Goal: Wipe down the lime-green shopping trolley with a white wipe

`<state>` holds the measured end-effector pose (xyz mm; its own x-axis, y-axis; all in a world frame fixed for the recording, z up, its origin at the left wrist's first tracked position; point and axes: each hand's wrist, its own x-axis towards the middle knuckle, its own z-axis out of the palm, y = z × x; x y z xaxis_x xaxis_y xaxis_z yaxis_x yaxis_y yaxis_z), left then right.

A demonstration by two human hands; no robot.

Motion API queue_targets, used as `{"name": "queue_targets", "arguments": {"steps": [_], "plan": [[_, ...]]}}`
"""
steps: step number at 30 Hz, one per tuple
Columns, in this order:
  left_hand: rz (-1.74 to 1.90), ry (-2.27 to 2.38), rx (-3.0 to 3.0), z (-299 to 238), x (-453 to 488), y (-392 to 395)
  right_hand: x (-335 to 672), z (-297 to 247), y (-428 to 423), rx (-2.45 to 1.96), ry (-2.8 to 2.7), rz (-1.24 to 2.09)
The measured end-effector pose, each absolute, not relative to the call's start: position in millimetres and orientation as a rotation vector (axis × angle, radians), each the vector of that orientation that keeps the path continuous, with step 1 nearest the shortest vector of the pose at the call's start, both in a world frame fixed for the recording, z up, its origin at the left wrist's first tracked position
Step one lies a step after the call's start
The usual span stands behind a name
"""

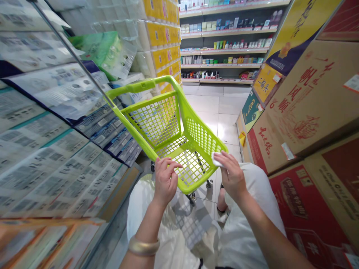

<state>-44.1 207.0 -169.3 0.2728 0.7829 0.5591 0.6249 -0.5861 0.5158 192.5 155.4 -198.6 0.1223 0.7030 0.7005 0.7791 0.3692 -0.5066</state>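
Note:
A bright green plastic shopping cart (pixel 168 150) stands in front of me, its handle at the far side and its basket looking empty. Against the basket's right rim, my right hand (pixel 232 173) holds a small white wipe (pixel 217 159) under its fingers. It may be a tissue or a cloth; the hand covers part of it. My left hand (pixel 166 179) is at the basket's near left rim, fingers loosely bent and apart, with nothing seen in it. Whether its fingertips touch the rim I cannot tell. A gold-coloured bangle (pixel 144 247) circles my left wrist.
Packs of paper goods (pixel 70 164) are stacked along the left, with a green pack (pixel 102 52) on top. Cardboard cartons (pixel 314 97) rise close on the right. Shelves (pixel 224 51) of bottles and boxes stand at the back, beyond the tiled floor (pixel 226 108).

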Motion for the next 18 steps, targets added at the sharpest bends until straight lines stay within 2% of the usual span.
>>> {"name": "queue_targets", "arguments": {"steps": [4,10,18], "plan": [[1.193,1.340,2.315,-169.4,-43.0,206.2,179.1,-196.8,152.2,-1.378,-1.561,-0.058],[1.187,1.352,2.340,-168.7,-44.6,205.7,137.4,-192.5,122.1,-1.094,-1.946,0.124],[1.199,1.344,2.358,-170.3,-43.3,205.7,195.3,-201.5,152.3,-1.389,-1.486,-0.097]]}}
